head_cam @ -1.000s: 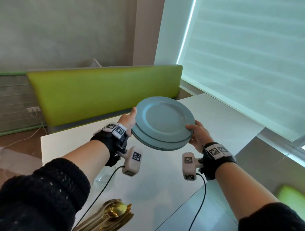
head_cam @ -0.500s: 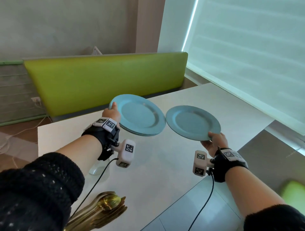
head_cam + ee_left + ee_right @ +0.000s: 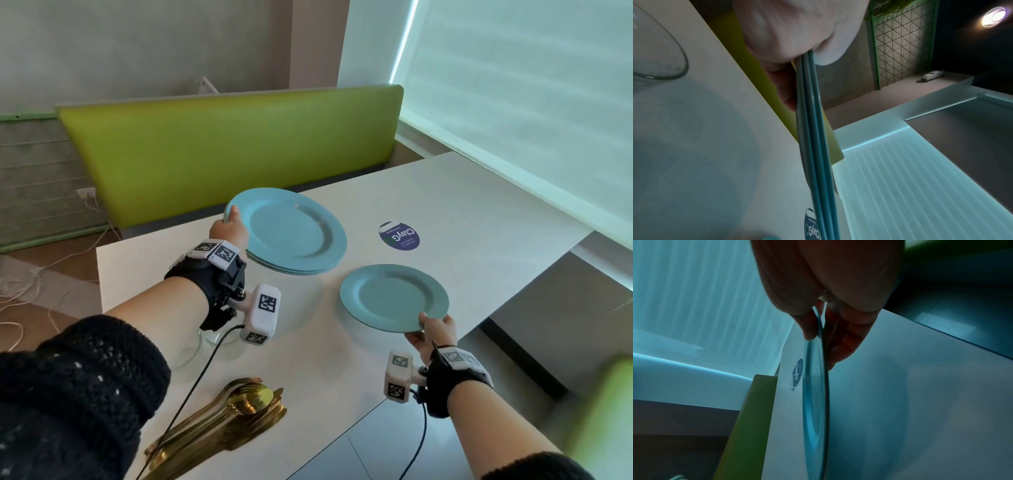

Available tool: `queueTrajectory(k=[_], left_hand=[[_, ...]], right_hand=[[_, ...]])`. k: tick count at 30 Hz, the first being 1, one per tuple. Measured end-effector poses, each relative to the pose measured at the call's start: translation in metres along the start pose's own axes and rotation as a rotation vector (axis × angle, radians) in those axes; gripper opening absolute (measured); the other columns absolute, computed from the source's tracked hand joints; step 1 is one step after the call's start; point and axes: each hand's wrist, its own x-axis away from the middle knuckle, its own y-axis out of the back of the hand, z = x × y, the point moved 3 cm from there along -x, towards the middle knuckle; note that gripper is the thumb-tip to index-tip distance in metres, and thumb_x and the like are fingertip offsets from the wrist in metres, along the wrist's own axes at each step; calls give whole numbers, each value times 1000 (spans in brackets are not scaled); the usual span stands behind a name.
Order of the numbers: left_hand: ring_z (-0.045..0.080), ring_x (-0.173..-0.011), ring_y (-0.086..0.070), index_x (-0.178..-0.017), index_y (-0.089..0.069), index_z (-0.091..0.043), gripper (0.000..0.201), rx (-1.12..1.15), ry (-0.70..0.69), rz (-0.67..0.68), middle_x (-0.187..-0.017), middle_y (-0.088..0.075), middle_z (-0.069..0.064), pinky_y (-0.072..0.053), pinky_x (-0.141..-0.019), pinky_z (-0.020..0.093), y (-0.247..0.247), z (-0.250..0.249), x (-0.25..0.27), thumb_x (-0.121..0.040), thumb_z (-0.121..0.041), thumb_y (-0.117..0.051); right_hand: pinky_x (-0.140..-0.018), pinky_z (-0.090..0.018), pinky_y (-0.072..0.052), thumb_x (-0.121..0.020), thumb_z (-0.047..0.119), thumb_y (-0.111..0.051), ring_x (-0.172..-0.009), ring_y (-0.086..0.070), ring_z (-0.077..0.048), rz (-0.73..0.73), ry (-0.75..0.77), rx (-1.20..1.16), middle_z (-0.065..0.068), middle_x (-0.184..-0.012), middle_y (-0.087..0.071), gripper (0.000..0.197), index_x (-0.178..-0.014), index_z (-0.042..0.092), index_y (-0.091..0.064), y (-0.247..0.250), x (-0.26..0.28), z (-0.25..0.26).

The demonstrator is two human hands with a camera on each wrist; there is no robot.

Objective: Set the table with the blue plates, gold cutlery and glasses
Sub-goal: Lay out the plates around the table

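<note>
My left hand (image 3: 230,226) grips the near-left rim of a stack of blue plates (image 3: 291,233), held above the white table (image 3: 462,222); the stack's edges (image 3: 813,146) show side-on in the left wrist view, thumb on top. My right hand (image 3: 432,329) pinches the near rim of a single blue plate (image 3: 394,296), held low over the table's right side; in the right wrist view that plate (image 3: 816,402) is edge-on with fingers (image 3: 844,344) under it. A pile of gold cutlery (image 3: 236,414) lies at the table's near edge. A clear glass (image 3: 191,346) stands under my left wrist.
A green bench backrest (image 3: 239,147) runs along the table's far side. A round dark-blue sticker (image 3: 400,236) is on the tabletop beyond the single plate. A window blind (image 3: 531,85) fills the right. Cables trail on the floor at left.
The single plate, taken off the stack a second ago, has moved right and down toward the table in my right hand. My left hand has carried the stack left and away.
</note>
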Motion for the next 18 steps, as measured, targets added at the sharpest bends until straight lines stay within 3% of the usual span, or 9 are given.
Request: queueTrajectory(k=[2,6,8,11,12,15,18], left_hand=[[38,-125,-49,-136,-45,0,65,-10,-1,4,-140,-48,21,-41,-102,41,2,4,1,-97,-50,-29],[38,-126,-47,-136,-45,0,65,-21,3,25,-140,-47,21,-40,-103,40,6,10,0,-98,-50,-29],[37,-125,-48,-135,-45,0,65,-19,-3,33,-140,-48,20,-41,-103,40,8,13,-1,-98,-50,-29],[37,-126,-48,-134,-45,1,63,-31,-8,46,-140,-48,20,-40,-102,39,11,14,-2,-98,-48,-29],[37,-126,-48,-134,-46,1,63,-32,-9,49,-140,-48,20,-40,-102,38,12,14,-1,-98,-48,-29],[37,-127,-47,-135,-45,1,66,-41,-9,53,-141,-46,21,-40,-104,39,15,14,-1,-98,-50,-28],[37,-128,-46,-136,-44,1,66,-49,-13,61,-142,-45,20,-39,-105,39,16,13,-1,-98,-50,-28]], right_hand=[[-61,-41,-48,-96,-3,-42,-75,-55,-23,-6,-14,5,-14,-113,-49,40,-133,10,-38,-2,3,-12],[-81,-47,-47,-96,-5,-43,-96,-52,-32,-36,-58,48,-24,-132,-50,39,-134,4,-40,-3,7,-27],[-76,-45,-51,-95,-5,-44,-95,-51,-32,-67,-89,92,-26,-129,-51,38,-132,-1,-42,0,7,-32],[-43,-32,-54,-92,-3,-50,-92,-54,-33,-91,-129,169,-26,-114,-55,40,-131,-5,-44,7,5,-37],[-41,-31,-53,-91,-2,-54,-91,-55,-33,-92,-140,197,-26,-114,-56,40,-130,-6,-45,8,6,-38],[-52,-36,-50,-87,4,-62,-91,-59,-35,-80,-162,284,-24,-109,-58,44,-127,-5,-48,11,5,-41],[-60,-38,-53,-84,8,-66,-102,-62,-38,-71,-181,342,-25,-120,-57,48,-127,-2,-47,12,6,-43]])
